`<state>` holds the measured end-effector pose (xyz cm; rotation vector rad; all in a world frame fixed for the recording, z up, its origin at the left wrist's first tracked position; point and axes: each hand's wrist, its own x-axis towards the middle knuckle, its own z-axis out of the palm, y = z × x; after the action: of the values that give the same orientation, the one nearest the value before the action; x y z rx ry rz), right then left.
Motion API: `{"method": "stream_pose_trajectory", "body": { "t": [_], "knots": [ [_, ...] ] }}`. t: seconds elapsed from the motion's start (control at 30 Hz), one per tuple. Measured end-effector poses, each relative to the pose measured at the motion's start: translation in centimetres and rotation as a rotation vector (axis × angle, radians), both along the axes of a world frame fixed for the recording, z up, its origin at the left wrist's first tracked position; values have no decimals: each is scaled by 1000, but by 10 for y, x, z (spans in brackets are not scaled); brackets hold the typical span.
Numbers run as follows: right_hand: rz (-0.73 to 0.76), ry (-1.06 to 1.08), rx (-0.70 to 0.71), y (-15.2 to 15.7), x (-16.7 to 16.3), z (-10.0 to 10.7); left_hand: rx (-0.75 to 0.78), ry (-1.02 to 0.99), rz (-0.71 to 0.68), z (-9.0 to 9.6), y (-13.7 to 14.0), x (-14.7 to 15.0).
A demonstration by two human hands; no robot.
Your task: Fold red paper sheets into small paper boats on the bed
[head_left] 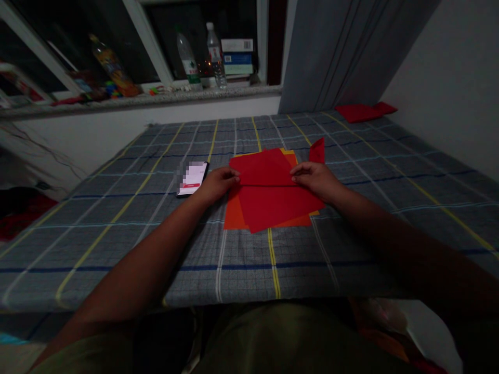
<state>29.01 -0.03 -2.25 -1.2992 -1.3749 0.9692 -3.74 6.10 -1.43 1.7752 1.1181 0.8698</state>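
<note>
My left hand (218, 184) and my right hand (315, 177) pinch opposite ends of a piece of red paper (263, 170) between thumb and fingers. Its straight near edge casts a dark line of shadow on the red sheet (280, 206) beneath. That sheet lies skewed over orange paper (236, 218), whose edges stick out around it. Just behind my right hand stands a small pointed red paper piece (318, 150), partly covered by the hand. A phone (194, 178) with a lit, partly blurred screen rests left of my left hand.
A grey checked cloth (136, 249) covers the table. At its far right lies a red packet-like item (360, 112). Plastic bottles (189, 62) and stacked boxes (237, 59) stand on the window sill (163, 97). A grey curtain (331, 52) hangs behind the table.
</note>
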Motion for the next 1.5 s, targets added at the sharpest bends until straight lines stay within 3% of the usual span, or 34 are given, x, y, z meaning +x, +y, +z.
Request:
{"method": "stream_pose_trajectory", "body": {
  "t": [0.3,0.5,0.7,0.87,1.0,1.37,1.5],
  "knots": [
    [94,-440,105,-5,7,13,389,461,-167,7,-3,-2],
    [124,-747,116,-8,9,20,397,508,-205,6,0,-2],
    [156,-869,137,-7,8,23,425,562,-218,4,4,-3],
    [149,-784,107,-4,6,21,425,544,-178,2,8,-4],
    [105,-652,138,-3,10,16,401,461,-243,1,9,-5],
    [192,-295,-43,4,21,12,0,68,-190,-2,6,-8],
    [210,-204,-64,1,21,15,-63,21,-173,-1,5,-7]
  ]
}}
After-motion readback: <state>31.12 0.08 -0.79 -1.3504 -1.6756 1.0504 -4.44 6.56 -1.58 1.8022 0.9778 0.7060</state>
